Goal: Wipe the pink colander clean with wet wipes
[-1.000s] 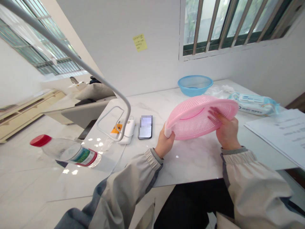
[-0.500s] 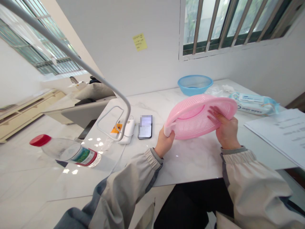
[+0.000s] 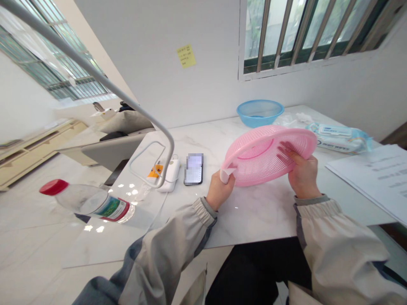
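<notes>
A pink plastic colander (image 3: pixel 260 163) is held tilted above the table, its open side facing me. My right hand (image 3: pixel 303 176) grips its right rim, thumb on the near side and fingers showing through the mesh. At the left rim, my left hand (image 3: pixel 221 189) is closed on a white wipe (image 3: pixel 227 174), which is pressed against the rim. Some of the left fingers are hidden by the wipe and the rim. Behind the colander stands a blue plastic basin (image 3: pixel 260 113).
A wet-wipes pack (image 3: pixel 341 139) and printed papers (image 3: pixel 375 178) lie on the right. To the left are a phone (image 3: pixel 193 169), a white device with a cable (image 3: pixel 171 173), a lamp arm (image 3: pixel 127 99) and a red-capped bottle (image 3: pixel 92 201). The marble-look table (image 3: pixel 254 220) ends before my lap.
My left hand has moved slightly along the left rim, and more of the white wipe shows over it. The right hand and the colander are nearly still.
</notes>
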Demonstrator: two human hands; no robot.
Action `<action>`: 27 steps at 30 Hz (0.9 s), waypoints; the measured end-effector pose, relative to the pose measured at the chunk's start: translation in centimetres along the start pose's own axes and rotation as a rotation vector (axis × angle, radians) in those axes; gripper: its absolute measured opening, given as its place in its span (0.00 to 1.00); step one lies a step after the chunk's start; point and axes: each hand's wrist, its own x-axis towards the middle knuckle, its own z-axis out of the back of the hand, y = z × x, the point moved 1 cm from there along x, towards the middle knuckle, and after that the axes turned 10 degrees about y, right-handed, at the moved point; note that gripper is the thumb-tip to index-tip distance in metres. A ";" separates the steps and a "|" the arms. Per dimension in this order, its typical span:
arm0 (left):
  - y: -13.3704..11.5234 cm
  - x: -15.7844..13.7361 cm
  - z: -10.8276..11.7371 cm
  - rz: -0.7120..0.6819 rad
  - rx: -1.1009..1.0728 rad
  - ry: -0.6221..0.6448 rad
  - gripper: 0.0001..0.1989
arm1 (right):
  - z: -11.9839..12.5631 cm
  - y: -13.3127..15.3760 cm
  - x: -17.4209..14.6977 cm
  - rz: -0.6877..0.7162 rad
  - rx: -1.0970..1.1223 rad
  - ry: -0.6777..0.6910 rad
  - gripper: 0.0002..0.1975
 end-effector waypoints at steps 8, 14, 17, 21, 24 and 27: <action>0.1 -0.3 0.0 0.131 0.283 -0.044 0.15 | 0.1 0.1 0.1 0.008 -0.005 -0.010 0.11; 0.5 -0.3 -0.1 0.171 0.382 -0.043 0.22 | 0.2 0.1 0.1 0.015 0.005 -0.021 0.12; 0.4 -0.4 0.0 0.154 0.363 -0.038 0.24 | 0.2 0.1 0.1 0.015 0.010 -0.028 0.12; 0.3 -0.5 0.1 0.112 0.256 -0.015 0.27 | 0.3 0.3 0.1 -0.008 0.016 -0.051 0.11; 0.3 -0.5 0.0 0.011 0.134 0.020 0.32 | 0.3 0.4 0.2 -0.060 0.017 -0.057 0.10; 0.1 -0.6 -0.1 -0.070 0.001 0.010 0.35 | 0.4 0.4 0.1 -0.120 0.016 -0.057 0.10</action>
